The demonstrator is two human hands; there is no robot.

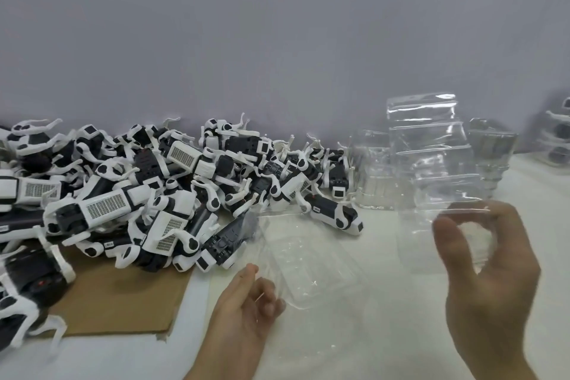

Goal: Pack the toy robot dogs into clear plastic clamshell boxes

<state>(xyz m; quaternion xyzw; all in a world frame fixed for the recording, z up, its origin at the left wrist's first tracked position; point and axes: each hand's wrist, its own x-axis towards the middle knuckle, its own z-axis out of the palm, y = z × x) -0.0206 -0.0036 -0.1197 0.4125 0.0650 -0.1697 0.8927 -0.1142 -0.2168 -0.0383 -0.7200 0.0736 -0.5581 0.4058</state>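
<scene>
The left hand pinched the near rim of an open clamshell box lying toward the near edge of the desk. The right hand pinched the rim of a raised clear shell; whether the two were hinged together could not be told. No dog lay inside. The toy robot dogs were heaped along the desk's left side with legs interlocked, so pulling one would likely drag its neighbours. The thin plastic could buckle or slip, and the stack of empty boxes toward the far right corner might topple if brushed.
</scene>
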